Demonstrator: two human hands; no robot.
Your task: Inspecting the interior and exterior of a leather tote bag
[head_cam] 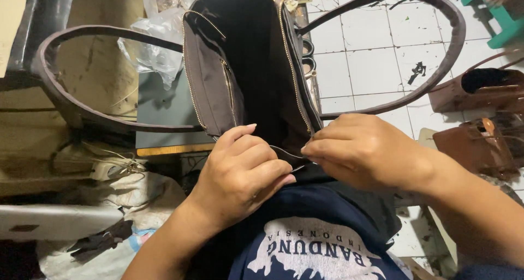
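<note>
Bag [245, 67] open on lap, long axis running away from body. Left hand [240, 173] and right hand [363, 151] both pinched shut on thin tool [289, 153] at near edge, equally close.

Light: the white tiled floor [376, 67] is brightly lit, with mild glare.
Shadows: deep darkness is seen left of that floor.
Sharpness: slight softness is noted throughout.
Edges: wide-angle bending is seen.

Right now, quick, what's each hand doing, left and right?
Left hand: fingers curled shut, pinching a thin metal tool at the dark brown handbag.
Right hand: closed, fingertips pinched at the bag's zipper edge; what it grips cannot be told.
</note>
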